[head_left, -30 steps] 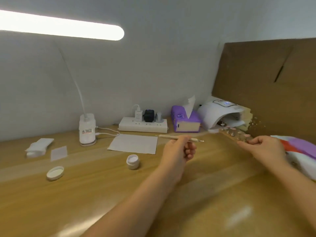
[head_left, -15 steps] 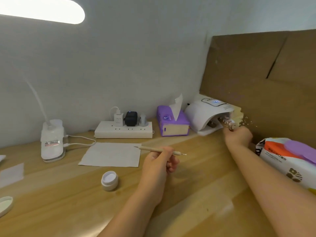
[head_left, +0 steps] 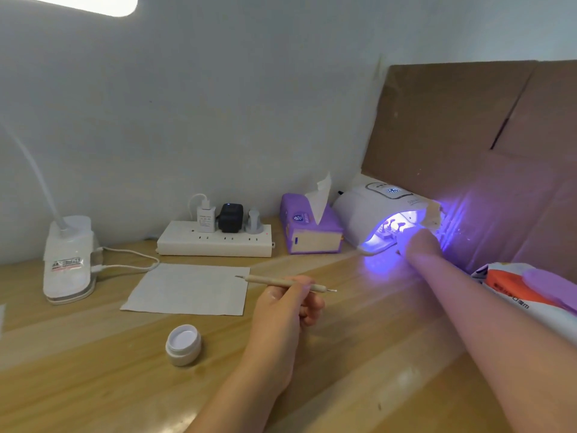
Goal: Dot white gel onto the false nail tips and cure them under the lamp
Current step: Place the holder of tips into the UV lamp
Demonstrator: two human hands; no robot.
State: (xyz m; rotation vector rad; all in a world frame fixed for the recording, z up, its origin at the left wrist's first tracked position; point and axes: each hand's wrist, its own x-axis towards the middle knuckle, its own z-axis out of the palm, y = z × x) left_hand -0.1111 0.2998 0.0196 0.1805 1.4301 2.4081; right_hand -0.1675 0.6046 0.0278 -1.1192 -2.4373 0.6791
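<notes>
Now: domed white plastic lamp point(head_left: 368, 210), lit.

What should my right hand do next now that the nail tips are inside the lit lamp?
Probably ease the right hand back out of the curing lamp and leave the nail tips inside. The lamp glows violet and the tips sit within its opening, so curing seems under way. The left hand holds the dotting tool clear of the gel pot.

Pale wall point(head_left: 218, 104) fills the upper frame. Wooden desk point(head_left: 93, 385) spans the lower frame. Brown panel point(head_left: 468, 135), probably cardboard, upper right.
</notes>
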